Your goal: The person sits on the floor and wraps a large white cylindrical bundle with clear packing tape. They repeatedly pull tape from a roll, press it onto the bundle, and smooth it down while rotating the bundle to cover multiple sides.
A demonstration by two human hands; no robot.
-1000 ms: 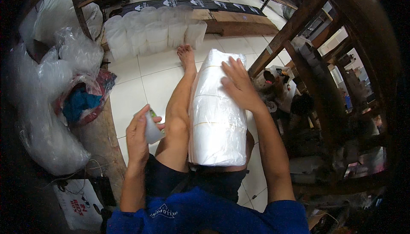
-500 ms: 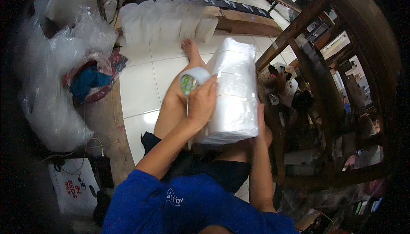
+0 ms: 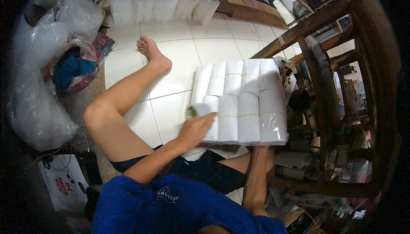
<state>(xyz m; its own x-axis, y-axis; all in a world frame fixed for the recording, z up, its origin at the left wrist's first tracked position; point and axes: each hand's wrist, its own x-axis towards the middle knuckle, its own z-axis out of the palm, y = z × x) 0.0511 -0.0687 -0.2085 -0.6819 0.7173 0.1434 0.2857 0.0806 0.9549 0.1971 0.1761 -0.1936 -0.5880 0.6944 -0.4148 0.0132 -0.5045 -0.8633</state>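
A clear-wrapped pack of white bundles (image 3: 245, 105) is tilted up over my right thigh. Its bundles lie in two rows, each with a thin band around it. My left hand (image 3: 197, 130), smeared by motion, is closed on a roll of tape (image 3: 200, 110) with a green-marked core. The tape roll and my fingers are at the pack's lower left side. My right hand (image 3: 259, 149) holds the pack from below at its near edge; its fingers are hidden behind the pack.
Translucent white packs (image 3: 162, 3) stand in a row at the far side of the tiled floor (image 3: 175, 76). Large clear plastic bags (image 3: 38, 80) lie at the left, by a teal cloth (image 3: 74, 69). A dark wooden frame (image 3: 318, 76) rises close on the right.
The pack has turned from a narrow side to its broad face and moved right and nearer. My left hand has lowered with the tape roll; my right hand has slipped underneath.
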